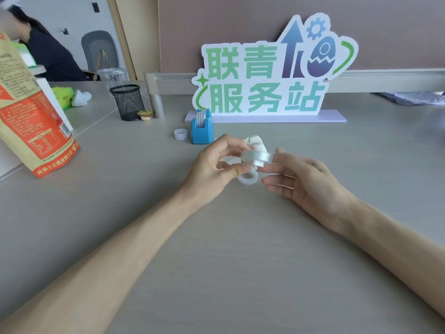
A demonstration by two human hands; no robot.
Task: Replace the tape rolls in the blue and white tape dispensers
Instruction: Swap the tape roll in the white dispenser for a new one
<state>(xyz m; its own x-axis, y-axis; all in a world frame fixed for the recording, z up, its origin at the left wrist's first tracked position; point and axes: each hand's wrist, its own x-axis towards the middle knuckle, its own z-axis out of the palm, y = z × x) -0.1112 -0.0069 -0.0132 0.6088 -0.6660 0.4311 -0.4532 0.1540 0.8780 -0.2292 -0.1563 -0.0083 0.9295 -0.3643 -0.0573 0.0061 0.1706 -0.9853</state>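
A clear tape roll (pixel 256 157) was held in the air just in front of the blue dispenser (pixel 201 130), pinched at its rim by the left hand (pixel 212 167) and met on the other side by the fingertips of the right hand (pixel 305 182), whose grip was otherwise loosely open. The white dispenser (pixel 255 143) was largely hidden behind the roll, just right of the blue dispenser. A pale ring (pixel 248 179), apparently a core or hub, lay on the bench (pixel 240 261) beneath the hands, and a small white core (pixel 180 134) stood just left of the blue dispenser, which was already loaded. The step in hand was judged to be the fitting of the white dispenser's roll; next, the ring would probably need seating in the roll before it was dropped into the cradle.
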